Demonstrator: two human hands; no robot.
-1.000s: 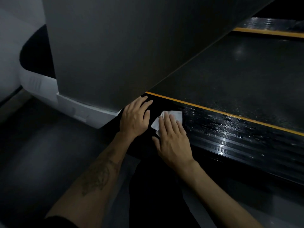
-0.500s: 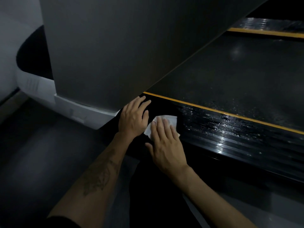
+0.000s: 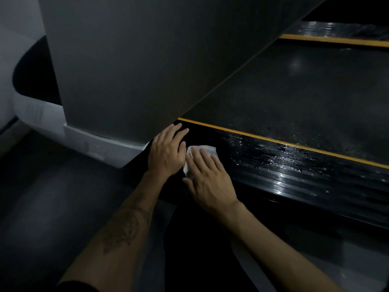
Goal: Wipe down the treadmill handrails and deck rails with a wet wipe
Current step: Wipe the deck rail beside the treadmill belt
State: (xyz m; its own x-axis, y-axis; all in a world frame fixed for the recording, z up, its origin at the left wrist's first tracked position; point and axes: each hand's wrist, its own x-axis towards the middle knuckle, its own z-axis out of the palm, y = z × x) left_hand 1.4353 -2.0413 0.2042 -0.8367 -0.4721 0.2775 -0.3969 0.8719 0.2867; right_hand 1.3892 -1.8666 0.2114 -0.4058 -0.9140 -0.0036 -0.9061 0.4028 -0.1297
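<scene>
The right hand (image 3: pixel 207 178) lies flat on the white wet wipe (image 3: pixel 201 151), fingers straight and pressing it down onto the near deck rail (image 3: pixel 294 171) of the treadmill. Only the wipe's far edge and its left side show past the fingers; the rest is hidden under the palm. The left hand (image 3: pixel 166 150) rests just beside it on the same black ribbed rail, fingers stretched out and relaxed, grasping nothing, its thumb side touching or almost touching the wipe. Both hands sit at the end of the rail where it meets the big grey upright panel (image 3: pixel 136 70) and its pale base (image 3: pixel 94 146).

To the right of the hands the rail shines with wet streaks and droplets. A yellow stripe (image 3: pixel 273 141) runs along the rail's far edge, next to the dark running belt (image 3: pixel 294 95). A second yellow stripe (image 3: pixel 336 40) marks the far deck rail (image 3: pixel 336 28) at the top right, which glistens too. The left forearm carries a tattoo (image 3: pixel 126 230). The dark floor (image 3: pixel 52 207) lies to the left.
</scene>
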